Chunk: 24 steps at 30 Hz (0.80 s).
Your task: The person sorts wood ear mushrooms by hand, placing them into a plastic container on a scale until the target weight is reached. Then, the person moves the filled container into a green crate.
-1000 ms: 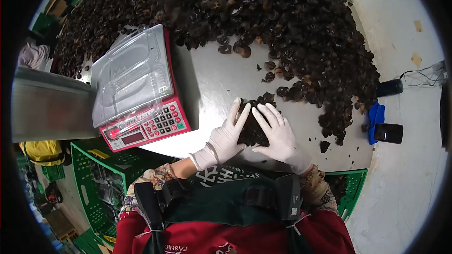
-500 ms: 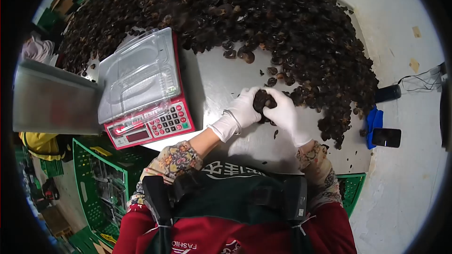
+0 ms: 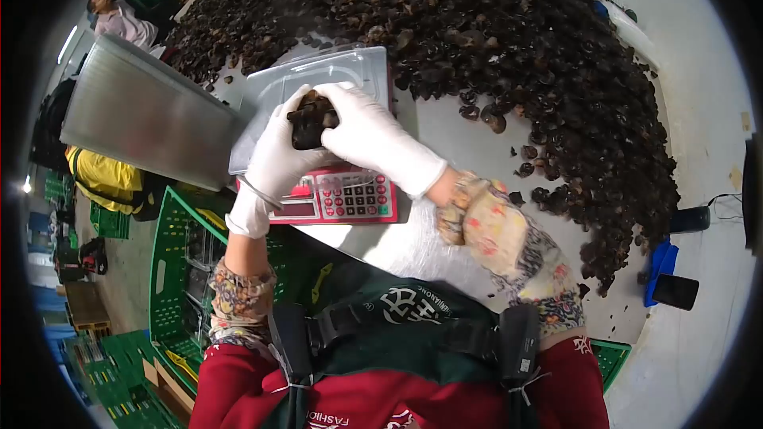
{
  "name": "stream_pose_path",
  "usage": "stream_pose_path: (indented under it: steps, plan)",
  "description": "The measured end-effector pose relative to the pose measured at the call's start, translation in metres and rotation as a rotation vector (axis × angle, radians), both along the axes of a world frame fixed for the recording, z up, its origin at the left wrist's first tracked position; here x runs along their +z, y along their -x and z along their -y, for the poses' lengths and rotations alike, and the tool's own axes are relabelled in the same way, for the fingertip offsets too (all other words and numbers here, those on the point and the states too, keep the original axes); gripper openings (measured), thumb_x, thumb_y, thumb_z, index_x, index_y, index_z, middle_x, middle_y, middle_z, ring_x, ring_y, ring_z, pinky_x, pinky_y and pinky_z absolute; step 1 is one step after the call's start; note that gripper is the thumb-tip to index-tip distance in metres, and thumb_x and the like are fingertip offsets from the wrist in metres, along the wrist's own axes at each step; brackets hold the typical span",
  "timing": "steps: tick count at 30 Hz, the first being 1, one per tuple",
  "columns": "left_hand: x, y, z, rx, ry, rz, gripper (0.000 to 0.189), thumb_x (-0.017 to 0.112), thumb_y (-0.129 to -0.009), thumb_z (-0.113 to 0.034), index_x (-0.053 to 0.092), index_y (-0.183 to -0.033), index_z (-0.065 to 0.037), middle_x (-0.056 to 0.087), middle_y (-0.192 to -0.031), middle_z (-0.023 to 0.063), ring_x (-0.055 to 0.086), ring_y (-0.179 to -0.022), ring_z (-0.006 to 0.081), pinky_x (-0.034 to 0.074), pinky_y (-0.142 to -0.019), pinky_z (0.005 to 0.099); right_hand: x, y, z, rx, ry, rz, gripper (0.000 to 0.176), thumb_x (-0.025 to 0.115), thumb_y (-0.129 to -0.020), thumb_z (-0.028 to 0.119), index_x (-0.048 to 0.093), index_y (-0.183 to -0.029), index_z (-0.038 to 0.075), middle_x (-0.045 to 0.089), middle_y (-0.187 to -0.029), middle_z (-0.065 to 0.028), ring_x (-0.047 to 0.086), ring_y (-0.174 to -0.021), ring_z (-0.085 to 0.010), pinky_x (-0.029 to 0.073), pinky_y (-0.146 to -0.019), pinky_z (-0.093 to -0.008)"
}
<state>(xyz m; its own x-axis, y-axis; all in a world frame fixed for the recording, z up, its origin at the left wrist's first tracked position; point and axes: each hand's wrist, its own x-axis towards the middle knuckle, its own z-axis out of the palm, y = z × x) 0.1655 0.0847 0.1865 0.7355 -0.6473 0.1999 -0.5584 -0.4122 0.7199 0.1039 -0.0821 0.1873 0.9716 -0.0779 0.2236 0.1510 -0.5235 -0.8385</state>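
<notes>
My left hand and my right hand, both in white gloves, are closed around a clump of dark brown mushrooms. They hold it between them above the red digital scale. A clear plastic tray lies on the scale's platform under my hands, which hide much of it and part of the keypad. A large heap of similar dark brown mushrooms covers the back and right of the metal table.
A grey bin stands left of the scale. Below it, a green crate holds clear plastic boxes. A phone and a blue item lie at the right edge. Another person is at the far left.
Both hands have moved left with the clump, from over the table in front of the heap to above the tray on the scale. The camera view has shifted left.
</notes>
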Motion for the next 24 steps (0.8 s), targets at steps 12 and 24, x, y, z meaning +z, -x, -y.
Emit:
stream_pose_path:
  steps: [12,24]
  plan:
    - [-0.003,0.015,-0.026,0.283,-0.053,0.284,0.065,0.071,-0.085,-0.005,0.043,-0.144,-0.008,0.049,-0.142,0.0125,0.055,-0.122,0.0297,0.051,-0.091,0.0348,-0.017,0.093,0.115,-0.095,0.052,-0.157,0.051,0.066,-0.087,0.017,0.054,-0.136,0.008,0.057,-0.134,-0.0162,0.057,-0.121,-0.0232,0.048,-0.098,-0.0331]
    - [-0.059,0.144,0.066,-0.327,0.151,-0.136,0.056,0.07,-0.077,0.006,0.058,-0.13,-0.006,0.062,-0.117,0.0108,0.062,-0.092,0.0147,0.051,-0.07,0.0241,-0.111,0.206,0.143,-0.49,-0.03,-0.158,0.017,0.056,-0.083,-0.005,0.066,-0.094,0.003,0.063,-0.097,-0.0091,0.064,-0.084,-0.0182,0.052,-0.076,-0.0284]
